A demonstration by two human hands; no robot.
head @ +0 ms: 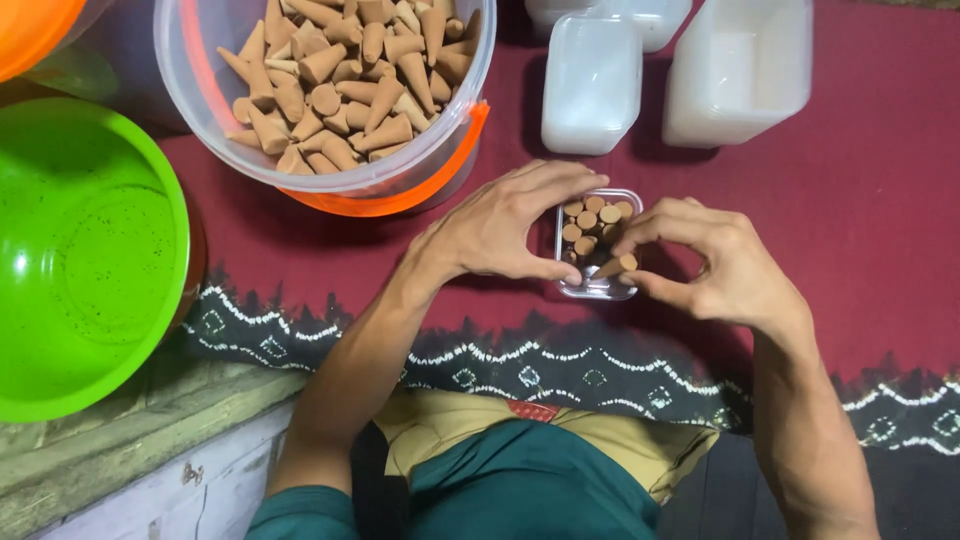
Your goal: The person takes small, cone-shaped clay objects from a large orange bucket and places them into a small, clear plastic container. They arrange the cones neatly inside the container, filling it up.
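At the far left, an orange bowl [30, 30] is cut off by the upper corner; below it sits a large green bowl [85, 260], resting partly on a grey ledge [120, 440]; to its right, a clear plastic tub [330, 175] with an orange rim band holds a heap of loose tan cones [345, 85]; the tub stands on a dark red cloth [860, 200] with a patterned black-and-white border; nothing lies between the tub and the hands.

The left hand [495, 225] comes in from the lower left, forearm angled up and to the right; its fingers arch over the left wall of a small clear rectangular box [597, 290], thumb pressed low against the near left corner, steadying it; whether the fingertips touch the cones inside cannot be told.

The small clear rectangular box sits at centre on the cloth, between both hands, and holds upright cones packed base-up in rows.

The right hand [725, 265] comes in from the lower right, wrist bent; thumb and forefinger pinch one cone [618, 265], held tilted at the box's near right edge; the remaining fingers curl loosely.

Behind, at upper right, stand three white translucent containers [740, 70], well apart from the hands.
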